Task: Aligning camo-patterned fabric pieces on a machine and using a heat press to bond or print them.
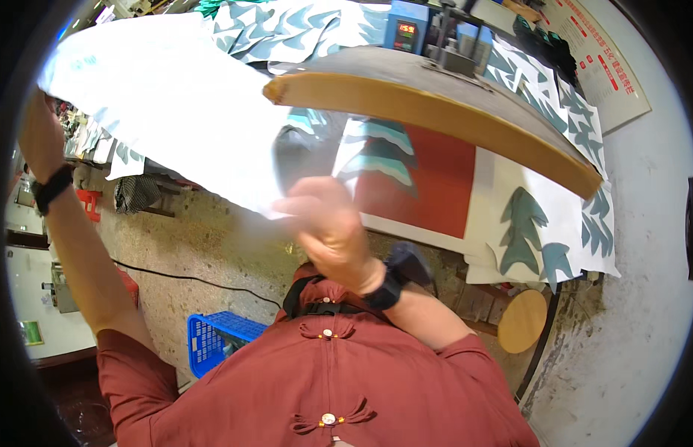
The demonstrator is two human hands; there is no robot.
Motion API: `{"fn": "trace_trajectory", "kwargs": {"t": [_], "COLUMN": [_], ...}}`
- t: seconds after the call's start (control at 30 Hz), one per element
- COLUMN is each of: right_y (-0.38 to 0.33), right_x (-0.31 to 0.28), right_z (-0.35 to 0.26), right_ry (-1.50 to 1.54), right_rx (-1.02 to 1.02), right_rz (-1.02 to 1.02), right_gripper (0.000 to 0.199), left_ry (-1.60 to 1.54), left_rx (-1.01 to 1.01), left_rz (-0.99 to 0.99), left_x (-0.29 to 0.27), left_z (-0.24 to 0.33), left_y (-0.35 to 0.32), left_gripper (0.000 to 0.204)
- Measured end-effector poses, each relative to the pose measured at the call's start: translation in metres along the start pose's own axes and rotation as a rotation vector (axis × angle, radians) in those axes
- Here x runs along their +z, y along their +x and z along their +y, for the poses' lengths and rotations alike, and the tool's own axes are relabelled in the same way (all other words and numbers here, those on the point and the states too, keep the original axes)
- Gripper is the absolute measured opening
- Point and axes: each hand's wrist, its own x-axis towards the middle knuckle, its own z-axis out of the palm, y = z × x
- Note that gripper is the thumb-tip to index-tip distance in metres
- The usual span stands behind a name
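A large white sheet (175, 112) stretches between my two hands on the left, faint printing showing near its far corner. My left hand (42, 138) is raised at the far left and closed on that sheet's corner, its fingertips partly hidden. The sheet's near right corner is pinched in my right hand (328, 227), blurred by motion, in front of the table. Right of it lies a red pad (443, 182), partly covered by a white piece printed with teal and grey curved shapes (387, 153). Over the pad hangs the raised, tan-edged plate of a heat press (428, 108).
A blue control box (407, 28) stands behind the press plate. White sheets with grey-green shapes (525, 231) lie at the right, more at the back. Below are a blue plastic basket (223, 335), a black cable (190, 278) and a round stool (522, 322). A wall borders the right.
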Motion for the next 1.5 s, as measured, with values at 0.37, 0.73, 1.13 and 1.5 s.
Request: {"fn": "trace_trajectory", "kwargs": {"t": [0.37,0.73,1.13,1.5], "right_y": [0.049,0.02,0.04,0.037], "right_x": [0.225,0.266,0.263,0.223], "right_z": [0.111,0.228,0.245,0.229], "right_ry": [0.585,0.618,-0.362,-0.467], "right_rx": [0.799,1.344,0.857,1.107], "right_rz": [-0.073,0.173,0.003,-0.191], "right_gripper": [0.019,0.027,0.049,0.061], "left_ry": [0.025,-0.335,0.139,-0.12], "left_rx": [0.11,-0.173,-1.319,-1.726], "left_rz": [-0.622,-0.913,-0.22,-0.07], "left_x": [0.098,0.196,-0.017,-0.047], "left_z": [-0.122,-0.244,-0.411,-0.421], "left_y": [0.085,-0.027,-0.223,-0.312], "left_gripper": [0.02,0.065,0.063,0.037]}}
